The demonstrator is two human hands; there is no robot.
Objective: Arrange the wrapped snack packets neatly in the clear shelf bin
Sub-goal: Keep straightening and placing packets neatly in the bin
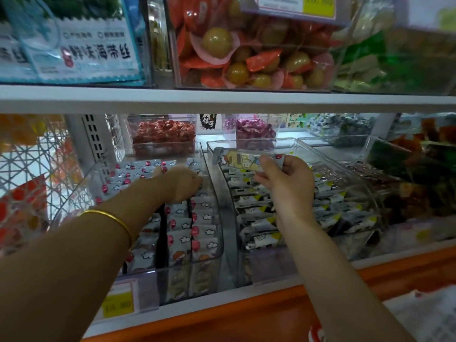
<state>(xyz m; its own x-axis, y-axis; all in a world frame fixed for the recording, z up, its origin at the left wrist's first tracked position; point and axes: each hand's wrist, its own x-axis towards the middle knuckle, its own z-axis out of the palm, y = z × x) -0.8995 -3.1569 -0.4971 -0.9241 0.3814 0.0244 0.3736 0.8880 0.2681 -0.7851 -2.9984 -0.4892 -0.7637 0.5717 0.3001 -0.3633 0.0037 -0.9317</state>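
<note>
- Right hand (286,180): raised, with thumb and fingers pinching one end of a single held packet (243,159). The packet lies roughly level, and its free end points left, away from the fingertips.
- Held packet: white and yellow print. It is in the air, apart from everything below the fingers.
- Right bin (228,213): clear plastic, directly beneath the right fingers. It holds black-and-yellow packets (261,211) in rough overlapping rows that run from under the fingers back toward the wrist.
- Left hand (183,183): reached into the left bin (220,243), knuckles up, fingers bent down among the cloud-print packets (203,224). The fingertips are hidden behind the knuckles, so I cannot tell whether they grip a packet or only press.
- Cloud-print packets: white with pink dots. On the wrist side of the left fingers they stand on edge in rows. Beyond the fingertips, at the back of the bin, more lie flatter.
- The adjoining walls of the two bins stand just beside each other, between the left fingers and the right fingers.
- Bangle (116,219): gold, on the left forearm, well behind the fingers.
- Price label (118,307): yellow, at the front of the left bin, below the left forearm.
</note>
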